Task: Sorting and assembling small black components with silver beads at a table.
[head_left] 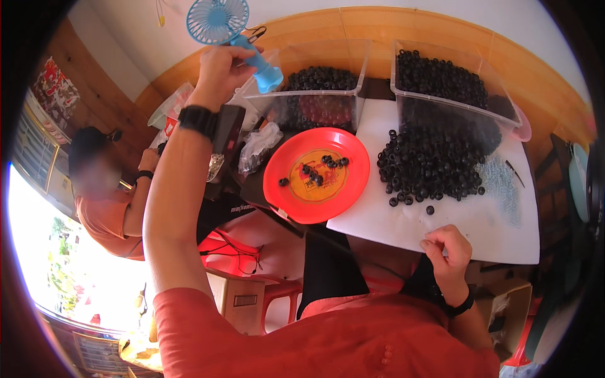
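Note:
My left hand [225,70] is raised at the far left of the table, its fingers closed round the handle of a light-blue handheld fan [268,77]. The fan head points up, in front of the wall. My right hand [449,252] rests at the near edge of a white board [359,217]. Its fingers are curled in, and whatever is inside them is hidden. Beyond that hand, a heap of black ring-like beads [432,160] covers much of the board, with one loose bead [430,210] in front. A red plate [350,189] left of the heap holds several beads.
Two clear plastic bins [363,85] [504,118] of black beads stand along the wall. A crumpled plastic bag [259,148] lies left of the plate. Farther left sits another person [110,217] in orange. A red stool [233,255] and a cardboard box [513,309] are below table height.

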`<action>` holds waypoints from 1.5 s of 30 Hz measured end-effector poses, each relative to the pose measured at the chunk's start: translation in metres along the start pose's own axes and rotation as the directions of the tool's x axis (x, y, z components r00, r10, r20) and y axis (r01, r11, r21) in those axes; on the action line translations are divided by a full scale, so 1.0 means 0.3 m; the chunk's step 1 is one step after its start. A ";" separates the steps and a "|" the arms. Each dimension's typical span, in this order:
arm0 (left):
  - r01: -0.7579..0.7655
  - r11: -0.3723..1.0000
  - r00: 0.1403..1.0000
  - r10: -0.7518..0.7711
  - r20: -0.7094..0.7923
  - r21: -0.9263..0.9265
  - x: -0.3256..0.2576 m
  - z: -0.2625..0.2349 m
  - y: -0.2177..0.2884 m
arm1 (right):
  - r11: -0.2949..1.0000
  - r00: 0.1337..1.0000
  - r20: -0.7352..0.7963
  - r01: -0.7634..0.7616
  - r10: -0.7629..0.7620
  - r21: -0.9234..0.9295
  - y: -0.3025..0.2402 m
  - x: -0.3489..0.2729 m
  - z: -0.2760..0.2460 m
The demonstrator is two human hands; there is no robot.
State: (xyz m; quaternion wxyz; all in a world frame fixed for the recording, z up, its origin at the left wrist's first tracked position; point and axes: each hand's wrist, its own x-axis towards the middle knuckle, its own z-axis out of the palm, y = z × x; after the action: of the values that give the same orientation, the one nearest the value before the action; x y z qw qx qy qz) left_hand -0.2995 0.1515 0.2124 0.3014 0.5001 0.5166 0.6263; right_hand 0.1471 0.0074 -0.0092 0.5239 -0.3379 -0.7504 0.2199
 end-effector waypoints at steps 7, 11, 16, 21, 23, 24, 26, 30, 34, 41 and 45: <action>0.092 0.994 0.990 -0.098 -0.098 -0.064 0.430 0.109 -0.166 | 0.997 0.991 0.112 -0.068 0.072 -0.036 -0.002 0.009 -0.043; 0.195 0.981 0.974 -0.194 -0.113 -0.006 0.572 0.148 -0.307 | 0.992 0.972 0.210 -0.087 0.104 -0.088 -0.002 0.038 -0.059; 0.289 0.957 0.946 -0.289 -0.149 -0.021 0.656 0.151 -0.437 | 0.997 0.973 0.224 -0.038 0.052 -0.066 0.018 0.035 -0.065; 0.313 0.947 0.926 -0.320 -0.199 -0.065 0.704 0.096 -0.512 | 0.997 0.966 0.251 -0.049 0.063 -0.061 0.020 0.046 -0.071; 0.320 0.946 0.934 -0.323 -0.154 -0.045 0.707 0.089 -0.532 | 0.994 0.959 0.274 -0.051 0.075 -0.094 0.012 0.055 -0.068; 0.321 0.946 0.933 -0.325 -0.154 -0.046 0.713 0.091 -0.536 | 0.994 0.958 0.275 -0.051 0.076 -0.095 0.010 0.060 -0.065; 0.272 0.962 0.953 -0.269 -0.138 -0.001 0.718 0.095 -0.542 | 0.992 0.961 0.262 -0.058 0.085 -0.108 0.003 0.064 -0.062; 0.264 0.941 0.952 -0.220 -0.211 0.214 0.713 0.126 -0.524 | 0.995 0.960 0.270 -0.048 0.070 -0.088 0.008 0.065 -0.061; 0.233 0.708 0.972 -0.151 -0.179 0.667 0.697 0.139 -0.475 | 0.996 0.966 0.252 -0.046 0.064 -0.076 0.020 0.056 -0.063; 0.341 0.879 0.937 -0.291 -0.192 0.333 0.659 0.044 -0.468 | 0.995 0.966 0.247 -0.058 0.076 -0.078 0.011 0.048 -0.070; 0.301 0.883 0.948 -0.237 -0.211 0.359 0.569 0.044 -0.415 | 0.996 0.974 0.218 -0.044 0.059 -0.071 0.004 0.041 -0.070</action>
State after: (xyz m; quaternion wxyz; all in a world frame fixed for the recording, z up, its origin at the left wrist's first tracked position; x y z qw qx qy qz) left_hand -0.3586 0.3442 0.1477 0.2381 0.4205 0.7171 0.5022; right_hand 0.1643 0.0167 0.0052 0.4203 -0.3479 -0.8016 0.2444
